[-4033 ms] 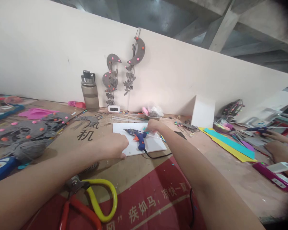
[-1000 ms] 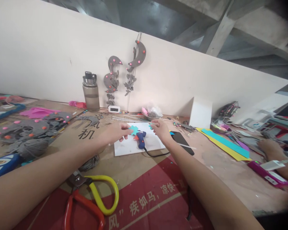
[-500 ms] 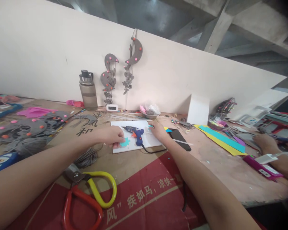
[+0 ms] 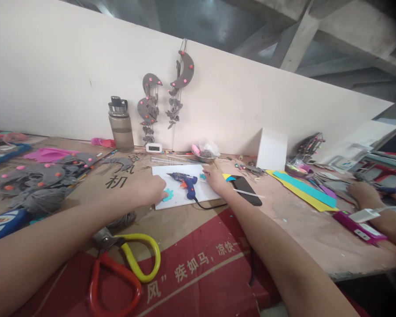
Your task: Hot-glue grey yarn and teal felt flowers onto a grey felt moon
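My left hand (image 4: pixel 154 189) is closed at the left side of a white board (image 4: pixel 171 168), its fingertips pinching the edge of a teal paper flower (image 4: pixel 168 195). At the board's right side my right hand (image 4: pixel 215 177) is bent over a smaller teal paper piece (image 4: pixel 203 176), which shows at its fingertips; the fingers partly hide it. Between the two hands a blue hot glue gun (image 4: pixel 190 188) lies on the board, nozzle to the left, its black cord running off to the right.
Large scissors (image 4: pixel 141 259) with red and yellow handles lie in front, by grey yarn (image 4: pixel 125 219). A black phone (image 4: pixel 247 191) is right of the board. Teal and yellow paper strips (image 4: pixel 303 189) lie further right, near another person's hand (image 4: pixel 364 196). A bottle (image 4: pixel 121 127) stands behind.
My left hand has shifted slightly left with the teal flower. The right hand's small teal piece has also moved a little left. The glue gun stays on the board.
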Available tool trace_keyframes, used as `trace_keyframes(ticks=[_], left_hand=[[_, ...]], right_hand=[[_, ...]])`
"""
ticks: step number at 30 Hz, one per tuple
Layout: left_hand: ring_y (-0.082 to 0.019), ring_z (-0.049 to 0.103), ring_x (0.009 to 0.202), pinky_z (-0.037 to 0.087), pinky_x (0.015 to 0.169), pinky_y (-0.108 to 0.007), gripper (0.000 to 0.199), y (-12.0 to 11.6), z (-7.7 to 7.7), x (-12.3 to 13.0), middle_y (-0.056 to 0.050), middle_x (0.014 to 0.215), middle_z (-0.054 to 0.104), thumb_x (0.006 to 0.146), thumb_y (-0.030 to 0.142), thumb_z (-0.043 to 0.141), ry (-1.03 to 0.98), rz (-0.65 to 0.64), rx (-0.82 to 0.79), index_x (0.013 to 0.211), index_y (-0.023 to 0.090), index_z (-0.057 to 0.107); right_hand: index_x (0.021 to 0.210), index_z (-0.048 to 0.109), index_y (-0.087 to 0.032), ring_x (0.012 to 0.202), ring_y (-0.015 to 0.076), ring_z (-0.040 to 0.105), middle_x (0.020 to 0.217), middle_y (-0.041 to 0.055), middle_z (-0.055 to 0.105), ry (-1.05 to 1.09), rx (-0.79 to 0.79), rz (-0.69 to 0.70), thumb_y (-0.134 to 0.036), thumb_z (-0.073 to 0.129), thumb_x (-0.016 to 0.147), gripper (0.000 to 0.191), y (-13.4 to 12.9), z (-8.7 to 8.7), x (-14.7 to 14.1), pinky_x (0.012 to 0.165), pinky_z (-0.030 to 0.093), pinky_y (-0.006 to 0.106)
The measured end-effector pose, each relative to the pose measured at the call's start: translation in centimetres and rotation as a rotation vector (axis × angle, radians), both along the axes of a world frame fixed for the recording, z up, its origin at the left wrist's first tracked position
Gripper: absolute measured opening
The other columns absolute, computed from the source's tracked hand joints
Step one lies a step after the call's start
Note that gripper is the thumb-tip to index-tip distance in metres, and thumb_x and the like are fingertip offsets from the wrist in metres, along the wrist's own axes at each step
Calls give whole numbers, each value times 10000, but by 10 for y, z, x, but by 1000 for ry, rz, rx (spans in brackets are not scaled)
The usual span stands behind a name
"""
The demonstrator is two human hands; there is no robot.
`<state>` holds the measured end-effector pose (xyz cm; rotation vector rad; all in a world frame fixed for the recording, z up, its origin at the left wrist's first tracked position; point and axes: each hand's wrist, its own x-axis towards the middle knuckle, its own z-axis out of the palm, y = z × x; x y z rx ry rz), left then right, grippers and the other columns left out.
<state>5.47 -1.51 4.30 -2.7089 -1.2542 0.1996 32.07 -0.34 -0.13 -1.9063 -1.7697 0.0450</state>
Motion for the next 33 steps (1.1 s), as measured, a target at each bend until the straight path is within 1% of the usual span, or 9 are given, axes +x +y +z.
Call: trace_keyframes(ticks=[3,8,10,12,15,19,23,26,33], left_hand=[[-296,646,739,446,664,-346,484,-1,3,-1,-209,791,695,810,522,461,-19,13,8,782,110,714],[-274,636,845,439,721,-310,498,1,31,-9,-208,894,693,863,481,405,-96,66,60,851,80,700],[-244,638,794,433,698,-291,475,7,41,-17,-172,843,701,863,477,408,-119,62,43,837,98,693],[-203,624,656,424,646,-275,441,14,47,-28,-126,687,688,846,467,440,-102,55,-39,728,116,679],[-144,561,477,405,549,-250,423,21,48,-46,-63,524,632,808,475,484,-134,116,-213,590,138,618],[-124,568,468,396,471,-212,373,23,38,-71,-46,558,647,765,477,530,-355,209,-367,610,145,602],[-124,567,465,396,442,-204,338,26,26,-96,-40,554,643,720,476,582,-482,217,-443,614,157,615],[-115,562,467,404,445,-202,312,30,22,-109,-35,573,645,721,455,595,-586,199,-445,632,158,618],[-90,494,427,396,448,-206,305,32,13,-118,-25,545,612,772,437,569,-981,177,-347,664,154,605]], right_hand=[[999,683,-122,1022,198,567,1049,112,670,-1,74,-12,-73,492,802,279,-1,0,0,932,389,306],[1092,611,-126,1110,219,485,1127,121,606,44,302,-6,-81,393,841,335,-11,12,-19,1001,322,388],[1025,624,-172,1066,235,495,1059,98,608,53,520,90,-107,435,831,279,-23,20,-39,980,334,427],[1000,624,-198,1056,231,492,1045,85,589,70,608,221,-117,442,841,255,-39,28,-65,958,358,422],[986,612,-202,1019,202,507,1009,78,578,106,553,506,-115,438,861,231,-67,34,-106,912,409,365],[972,606,-207,937,177,532,944,65,577,101,371,768,-98,461,862,212,-90,24,-139,837,446,315],[934,612,-194,909,179,533,917,66,582,48,205,801,-106,494,863,164,-93,13,-147,811,450,318],[977,609,-184,961,193,509,985,79,583,-13,184,833,-141,532,863,144,-87,14,-153,851,439,345],[1204,558,-179,1070,230,416,1171,101,542,-250,127,1035,-342,639,810,433,-66,17,-197,951,383,395]])
